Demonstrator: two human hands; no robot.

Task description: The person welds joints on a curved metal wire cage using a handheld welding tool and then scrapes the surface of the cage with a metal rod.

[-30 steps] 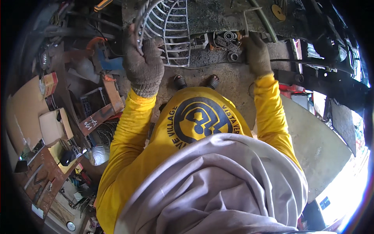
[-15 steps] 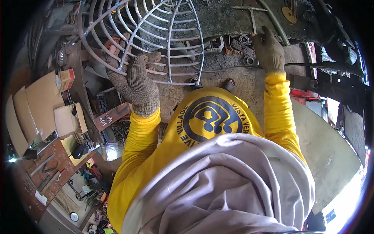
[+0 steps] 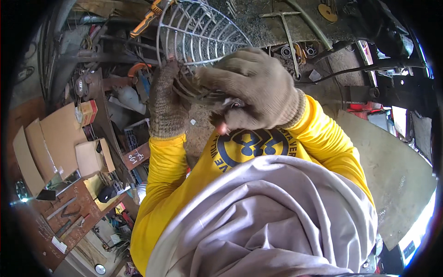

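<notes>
Both my hands wear brown knitted gloves. A curved grille of welded round metal bars (image 3: pixel 196 34) stands tilted in front of me, its near end at my hands. My left hand (image 3: pixel 167 94) is closed on the near left part of the grille. Over its near right corner is my right hand (image 3: pixel 254 87), fingers curled inward. A bare fingertip pokes out of that glove, and a small shiny bit shows in the palm. Whether the right hand grips the grille or a smaller thing is hidden.
An orange and black power tool (image 3: pixel 146 22) lies beyond the grille on the left. A T-shaped metal bar (image 3: pixel 287 34) and a bent tube (image 3: pixel 309 21) rest on the dark bench at right. Cardboard boxes (image 3: pixel 55 143) stand left; a large pale sheet (image 3: pixel 392 171) leans right.
My right hand has swung left from beside the T-shaped bar to the grille's near end. The grille has turned and shifted right, uncovering the orange tool. The T-shaped bar now lies differently.
</notes>
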